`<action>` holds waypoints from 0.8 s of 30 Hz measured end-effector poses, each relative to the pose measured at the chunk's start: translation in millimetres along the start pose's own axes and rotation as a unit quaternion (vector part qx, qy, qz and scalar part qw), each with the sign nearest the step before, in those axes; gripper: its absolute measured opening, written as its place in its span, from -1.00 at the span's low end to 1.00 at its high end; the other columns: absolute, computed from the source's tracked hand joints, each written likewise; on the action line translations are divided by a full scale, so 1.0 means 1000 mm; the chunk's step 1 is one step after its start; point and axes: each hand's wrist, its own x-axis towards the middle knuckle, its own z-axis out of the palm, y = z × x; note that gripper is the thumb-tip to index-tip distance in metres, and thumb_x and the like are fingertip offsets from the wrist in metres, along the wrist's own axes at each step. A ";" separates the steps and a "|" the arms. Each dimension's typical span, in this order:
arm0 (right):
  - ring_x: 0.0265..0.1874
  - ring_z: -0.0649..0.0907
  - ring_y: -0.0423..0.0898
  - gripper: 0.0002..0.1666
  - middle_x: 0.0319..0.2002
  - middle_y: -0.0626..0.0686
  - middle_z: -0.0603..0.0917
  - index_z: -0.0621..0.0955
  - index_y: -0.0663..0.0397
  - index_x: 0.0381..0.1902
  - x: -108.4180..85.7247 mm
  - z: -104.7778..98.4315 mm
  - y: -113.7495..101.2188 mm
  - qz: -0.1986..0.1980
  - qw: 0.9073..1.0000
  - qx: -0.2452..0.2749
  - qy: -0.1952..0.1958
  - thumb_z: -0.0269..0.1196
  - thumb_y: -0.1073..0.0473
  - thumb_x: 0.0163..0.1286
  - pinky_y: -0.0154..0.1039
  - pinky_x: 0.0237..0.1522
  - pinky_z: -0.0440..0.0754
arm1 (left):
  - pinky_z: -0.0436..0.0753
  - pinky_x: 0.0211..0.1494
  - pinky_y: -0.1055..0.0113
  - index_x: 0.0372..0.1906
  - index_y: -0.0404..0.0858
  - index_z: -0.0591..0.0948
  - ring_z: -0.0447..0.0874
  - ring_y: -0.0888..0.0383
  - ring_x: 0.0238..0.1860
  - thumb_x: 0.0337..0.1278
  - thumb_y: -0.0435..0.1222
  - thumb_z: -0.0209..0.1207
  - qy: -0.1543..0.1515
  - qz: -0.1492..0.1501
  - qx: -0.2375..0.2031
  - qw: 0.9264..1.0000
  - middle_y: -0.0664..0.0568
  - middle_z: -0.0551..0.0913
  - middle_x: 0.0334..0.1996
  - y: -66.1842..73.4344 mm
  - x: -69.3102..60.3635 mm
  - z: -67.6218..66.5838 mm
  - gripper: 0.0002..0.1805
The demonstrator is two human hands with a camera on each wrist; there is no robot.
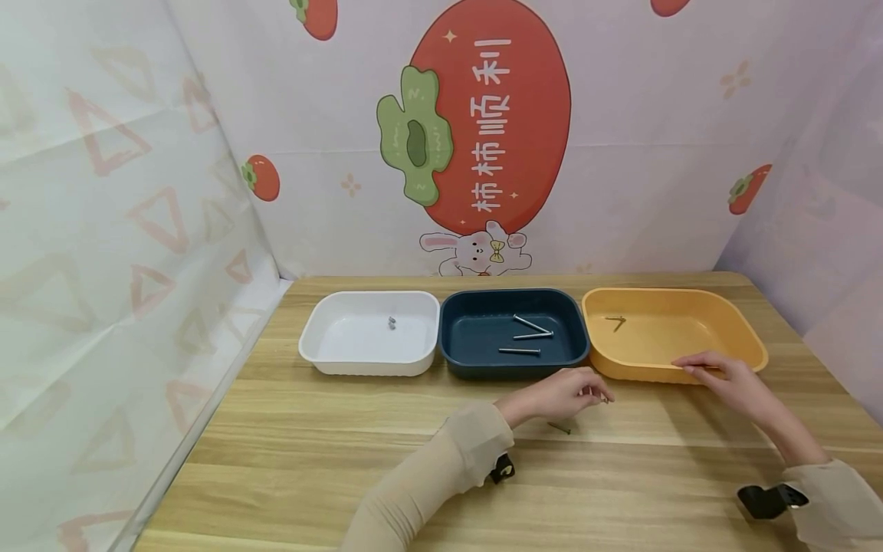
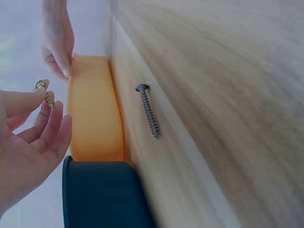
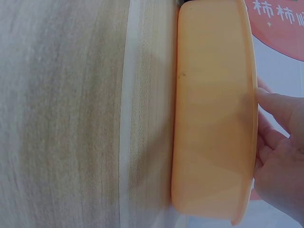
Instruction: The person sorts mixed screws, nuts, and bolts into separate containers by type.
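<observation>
My left hand (image 1: 569, 392) is above the table in front of the trays. Between thumb and fingers it pinches a short brass-coloured screw (image 2: 49, 99). Beneath that hand, a dark wood screw (image 1: 560, 428) lies on the table; its thread shows clearly in the left wrist view. At the front rim of the yellow tray (image 1: 641, 371), my right hand (image 1: 734, 381) grips the edge, thumb outside and fingers over the rim. Its fingertips are partly hidden behind the tray wall in the right wrist view. Brass-coloured screws (image 1: 618, 322) lie inside the yellow tray.
To the left of the yellow tray stand a dark blue tray (image 1: 513, 371) with 3 long silver screws (image 1: 520, 351), and a white tray (image 1: 369, 368) holding small silver pieces (image 1: 392, 323). The trays stand side by side near the back edge, before a printed cloth (image 1: 621, 207).
</observation>
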 end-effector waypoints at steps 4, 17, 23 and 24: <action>-0.23 0.42 -0.62 -0.84 -0.28 -0.44 0.53 0.57 0.37 -0.27 -0.001 0.000 0.000 0.004 1.000 0.000 -0.001 0.08 0.49 0.20 -0.72 -0.29 0.34 | 0.30 -0.28 0.75 -0.11 -0.15 0.58 0.34 0.41 -0.31 0.19 -0.39 0.00 0.018 0.006 0.007 1.000 0.18 0.51 -0.24 0.003 0.003 -0.002 -0.77; -0.23 0.41 -0.64 -0.85 -0.28 -0.45 0.52 0.57 0.37 -0.29 -0.001 0.000 0.002 -0.001 1.000 -0.007 0.004 0.09 0.48 0.20 -0.73 -0.28 0.32 | 0.33 -0.29 0.73 -0.10 -0.21 0.58 0.35 0.41 -0.33 0.19 -0.39 0.01 0.102 -0.011 -0.050 0.993 0.14 0.50 -0.29 0.008 0.013 -0.004 -0.77; -0.23 0.42 -0.63 -0.85 -0.28 -0.45 0.52 0.57 0.38 -0.29 -0.001 0.001 0.002 -0.003 1.000 -0.003 0.006 0.08 0.49 0.20 -0.73 -0.28 0.33 | 0.32 -0.33 0.73 -0.13 -0.20 0.60 0.35 0.40 -0.37 0.17 -0.38 0.03 0.142 -0.027 -0.052 0.988 0.16 0.49 -0.36 0.006 0.022 -0.003 -0.79; -0.23 0.42 -0.63 -0.85 -0.28 -0.45 0.52 0.57 0.38 -0.29 -0.001 0.001 0.002 -0.002 1.000 -0.002 0.006 0.08 0.49 0.20 -0.73 -0.28 0.33 | 0.32 -0.33 0.73 -0.13 -0.19 0.60 0.35 0.41 -0.37 0.17 -0.38 0.03 0.148 -0.027 -0.048 0.987 0.17 0.49 -0.37 0.006 0.023 -0.003 -0.79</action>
